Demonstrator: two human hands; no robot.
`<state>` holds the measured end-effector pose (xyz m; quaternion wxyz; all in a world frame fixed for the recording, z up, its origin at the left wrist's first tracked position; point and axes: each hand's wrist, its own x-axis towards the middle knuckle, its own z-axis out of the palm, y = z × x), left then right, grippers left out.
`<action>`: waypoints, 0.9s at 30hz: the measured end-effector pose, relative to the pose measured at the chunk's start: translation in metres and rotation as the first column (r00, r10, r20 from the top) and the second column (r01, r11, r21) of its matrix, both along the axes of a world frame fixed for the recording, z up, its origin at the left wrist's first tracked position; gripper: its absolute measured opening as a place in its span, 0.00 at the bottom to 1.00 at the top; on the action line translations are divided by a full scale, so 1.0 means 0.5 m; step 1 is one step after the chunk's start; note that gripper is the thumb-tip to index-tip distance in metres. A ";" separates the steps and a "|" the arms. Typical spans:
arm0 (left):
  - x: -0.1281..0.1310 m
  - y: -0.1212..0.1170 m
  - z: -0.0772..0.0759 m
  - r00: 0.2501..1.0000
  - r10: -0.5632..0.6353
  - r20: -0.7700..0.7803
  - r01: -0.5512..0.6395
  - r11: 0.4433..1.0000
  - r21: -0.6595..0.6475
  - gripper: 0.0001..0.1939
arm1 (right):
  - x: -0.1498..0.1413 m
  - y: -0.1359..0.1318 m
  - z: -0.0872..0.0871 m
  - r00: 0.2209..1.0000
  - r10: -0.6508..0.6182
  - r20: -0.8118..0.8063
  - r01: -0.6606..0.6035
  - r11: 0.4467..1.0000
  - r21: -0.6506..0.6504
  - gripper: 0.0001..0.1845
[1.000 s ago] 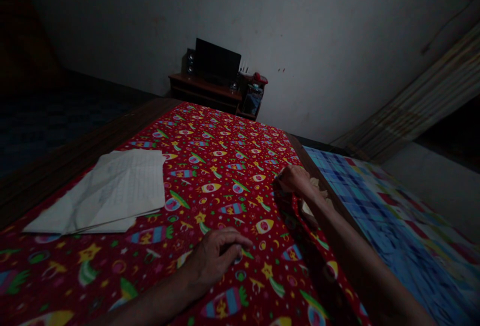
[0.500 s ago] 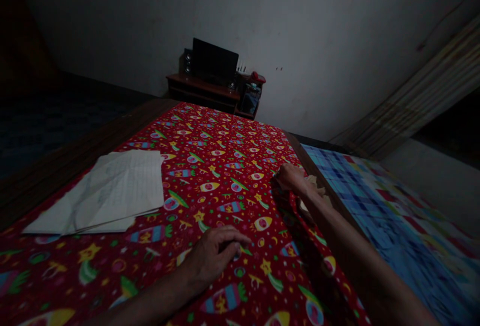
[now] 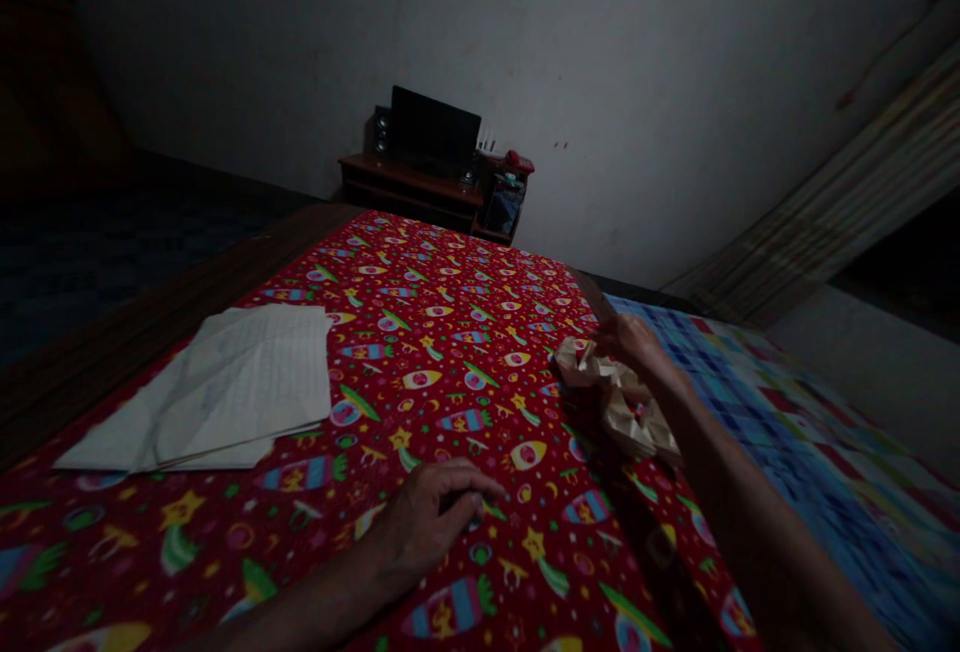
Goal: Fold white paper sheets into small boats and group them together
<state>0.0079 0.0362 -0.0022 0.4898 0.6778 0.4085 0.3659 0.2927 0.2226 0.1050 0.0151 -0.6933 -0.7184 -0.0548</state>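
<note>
My left hand (image 3: pixel 433 515) lies palm down on a red patterned cloth (image 3: pixel 420 372) spread over a wooden table, fingers loosely curled and pressing on the cloth. My right hand (image 3: pixel 636 341) is at the cloth's right edge, fingers closed on the turned-back edge of the cloth (image 3: pixel 619 397), whose pale underside shows as a crumpled fold.
Folded white lined paper sheets (image 3: pixel 217 387) lie on the cloth at the left. A blue checked mat (image 3: pixel 795 432) lies to the right of the table. A low wooden stand (image 3: pixel 420 192) with a dark screen and small items stands by the far wall.
My right hand has lifted the cloth's right edge and turned it back over the table, so the pale underside now shows. My left hand has stayed in place.
</note>
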 end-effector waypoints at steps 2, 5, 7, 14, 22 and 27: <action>0.000 -0.001 0.003 1.000 -0.002 -0.001 0.002 1.000 0.002 0.14 | 0.004 -0.004 -0.001 1.000 0.013 -0.014 -0.014 0.999 -0.038 0.11; -0.001 -0.003 0.007 1.000 -0.012 -0.005 0.012 1.000 -0.003 0.14 | -0.003 -0.007 -0.020 1.000 0.027 -0.008 -0.027 0.996 -0.089 0.10; -0.001 -0.004 0.008 1.000 -0.012 -0.008 0.012 1.000 -0.007 0.14 | -0.013 -0.007 -0.040 0.999 0.044 0.008 -0.043 0.992 -0.120 0.09; -0.001 -0.004 0.010 1.000 -0.012 -0.012 0.012 1.000 0.001 0.14 | -0.060 -0.020 -0.081 0.991 0.069 0.112 -0.060 0.995 -0.082 0.12; -0.003 -0.003 0.008 1.000 -0.016 -0.012 0.016 1.000 -0.010 0.13 | -0.083 -0.036 -0.082 0.989 0.033 0.141 -0.026 0.998 -0.054 0.12; -0.003 -0.003 0.003 1.000 -0.015 -0.004 0.015 1.000 0.003 0.13 | -0.071 -0.020 -0.089 0.991 0.010 0.132 0.007 0.992 -0.128 0.15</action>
